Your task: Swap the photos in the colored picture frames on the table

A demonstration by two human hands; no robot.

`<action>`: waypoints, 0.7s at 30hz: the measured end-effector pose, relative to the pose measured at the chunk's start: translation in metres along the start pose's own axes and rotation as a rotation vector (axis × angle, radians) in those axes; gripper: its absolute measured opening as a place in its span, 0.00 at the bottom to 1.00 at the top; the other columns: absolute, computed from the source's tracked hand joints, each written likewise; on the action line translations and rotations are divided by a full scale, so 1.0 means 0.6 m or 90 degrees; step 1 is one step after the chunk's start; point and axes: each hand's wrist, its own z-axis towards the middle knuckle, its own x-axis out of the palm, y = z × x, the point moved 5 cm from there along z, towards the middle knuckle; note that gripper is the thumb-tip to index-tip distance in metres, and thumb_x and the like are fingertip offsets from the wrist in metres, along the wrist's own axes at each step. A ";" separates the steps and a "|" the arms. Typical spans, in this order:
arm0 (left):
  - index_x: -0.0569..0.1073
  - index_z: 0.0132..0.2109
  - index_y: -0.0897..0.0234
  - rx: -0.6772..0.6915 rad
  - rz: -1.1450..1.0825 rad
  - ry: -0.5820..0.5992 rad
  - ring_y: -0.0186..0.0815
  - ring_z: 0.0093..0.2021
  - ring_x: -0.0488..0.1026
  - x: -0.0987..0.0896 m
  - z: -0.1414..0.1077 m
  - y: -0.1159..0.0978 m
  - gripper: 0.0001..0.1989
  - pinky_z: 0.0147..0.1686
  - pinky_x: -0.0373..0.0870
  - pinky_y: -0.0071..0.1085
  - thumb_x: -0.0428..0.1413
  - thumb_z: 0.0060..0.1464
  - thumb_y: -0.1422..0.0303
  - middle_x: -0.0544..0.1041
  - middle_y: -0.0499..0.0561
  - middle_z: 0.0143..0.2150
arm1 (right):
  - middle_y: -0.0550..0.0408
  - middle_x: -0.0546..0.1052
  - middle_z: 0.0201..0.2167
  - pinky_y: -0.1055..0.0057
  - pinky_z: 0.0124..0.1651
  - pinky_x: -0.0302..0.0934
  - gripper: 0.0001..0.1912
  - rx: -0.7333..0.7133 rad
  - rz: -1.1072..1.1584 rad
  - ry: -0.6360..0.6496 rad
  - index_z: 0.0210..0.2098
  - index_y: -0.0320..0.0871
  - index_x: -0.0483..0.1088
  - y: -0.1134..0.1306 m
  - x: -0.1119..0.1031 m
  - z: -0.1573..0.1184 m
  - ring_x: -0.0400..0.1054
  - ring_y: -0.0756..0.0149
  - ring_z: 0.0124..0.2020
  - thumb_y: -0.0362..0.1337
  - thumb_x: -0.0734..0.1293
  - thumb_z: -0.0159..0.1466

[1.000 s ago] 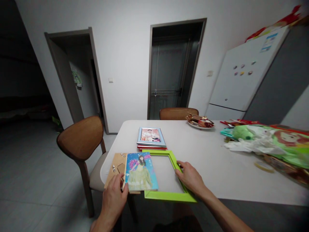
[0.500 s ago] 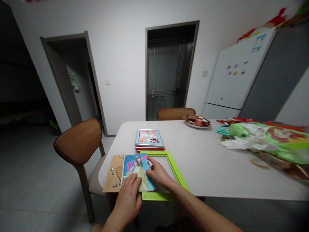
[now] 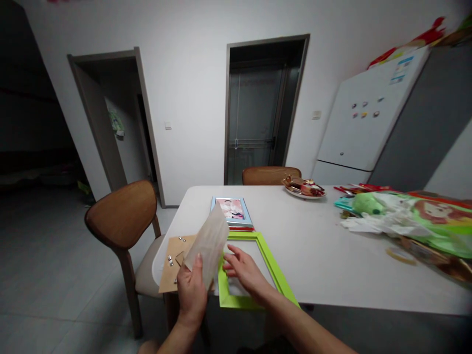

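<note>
My left hand [image 3: 193, 290] grips the lower end of a picture sheet [image 3: 209, 241], thumb on top. The sheet is tilted up, its plain greyish back towards me, so its printed side is hidden. My right hand [image 3: 243, 268] is open with fingers apart, holding nothing, above a lime-green picture frame [image 3: 275, 268]. Left of the frame, partly under the sheet, lies a brown backing board [image 3: 168, 275] with metal clips and a wire stand. A light-blue framed picture [image 3: 243, 211] rests behind, on top of something red.
The white table [image 3: 317, 246] carries a plate of wrapped items [image 3: 304, 188] at the back. A heap of bags and a green plush toy [image 3: 368, 202] covers its right side, near a tape roll [image 3: 401, 256]. Wooden chairs stand left [image 3: 123, 216] and behind [image 3: 271, 174].
The picture sheet was face-up over the backing board under both hands. My left hand has lifted and turned it over; my right hand has let go and moved slightly down and right.
</note>
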 end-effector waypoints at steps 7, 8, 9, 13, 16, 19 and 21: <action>0.62 0.50 0.69 -0.159 -0.134 0.116 0.42 0.47 0.67 0.052 -0.028 0.036 0.26 0.45 0.64 0.35 0.53 0.45 0.61 0.70 0.60 0.47 | 0.54 0.75 0.28 0.75 0.26 0.61 0.18 0.022 0.185 -0.078 0.39 0.40 0.64 0.003 -0.080 0.006 0.68 0.67 0.26 0.29 0.58 0.48; 0.60 0.52 0.69 -0.151 -0.089 0.131 0.42 0.49 0.66 0.049 -0.028 0.039 0.27 0.46 0.63 0.35 0.54 0.45 0.63 0.68 0.61 0.49 | 0.54 0.76 0.27 0.74 0.25 0.61 0.19 0.033 0.154 -0.091 0.39 0.40 0.65 0.009 -0.097 0.008 0.69 0.67 0.25 0.28 0.58 0.47; 0.59 0.52 0.69 -0.135 -0.027 0.147 0.42 0.50 0.64 0.044 -0.028 0.041 0.28 0.48 0.61 0.36 0.54 0.44 0.64 0.66 0.61 0.51 | 0.54 0.76 0.26 0.74 0.25 0.61 0.19 0.050 0.118 -0.097 0.39 0.39 0.65 0.013 -0.112 0.009 0.69 0.67 0.24 0.27 0.57 0.46; 0.63 0.50 0.68 -0.018 0.291 0.248 0.42 0.54 0.60 0.032 -0.037 0.051 0.24 0.54 0.53 0.38 0.53 0.41 0.71 0.65 0.60 0.52 | 0.53 0.76 0.23 0.72 0.25 0.62 0.20 0.091 -0.014 -0.070 0.38 0.38 0.65 0.007 -0.152 0.018 0.69 0.66 0.22 0.26 0.56 0.45; 0.64 0.50 0.69 0.090 0.453 0.320 0.43 0.55 0.57 0.038 -0.049 0.060 0.24 0.55 0.52 0.41 0.51 0.41 0.72 0.63 0.60 0.54 | 0.52 0.76 0.24 0.73 0.26 0.61 0.22 0.065 -0.095 -0.073 0.40 0.36 0.66 -0.006 -0.158 0.029 0.69 0.65 0.23 0.28 0.54 0.46; 0.64 0.50 0.70 0.155 0.531 0.364 0.43 0.56 0.56 0.044 -0.057 0.066 0.23 0.54 0.53 0.43 0.51 0.43 0.72 0.63 0.61 0.54 | 0.51 0.76 0.26 0.73 0.28 0.61 0.24 0.033 -0.173 -0.096 0.42 0.33 0.66 -0.016 -0.158 0.044 0.69 0.64 0.26 0.28 0.53 0.47; 0.64 0.49 0.70 0.172 0.562 0.382 0.44 0.56 0.56 0.046 -0.058 0.067 0.22 0.54 0.54 0.44 0.51 0.44 0.71 0.63 0.61 0.54 | 0.50 0.76 0.29 0.73 0.29 0.61 0.25 0.016 -0.229 -0.105 0.44 0.33 0.65 -0.019 -0.159 0.054 0.69 0.65 0.28 0.29 0.53 0.48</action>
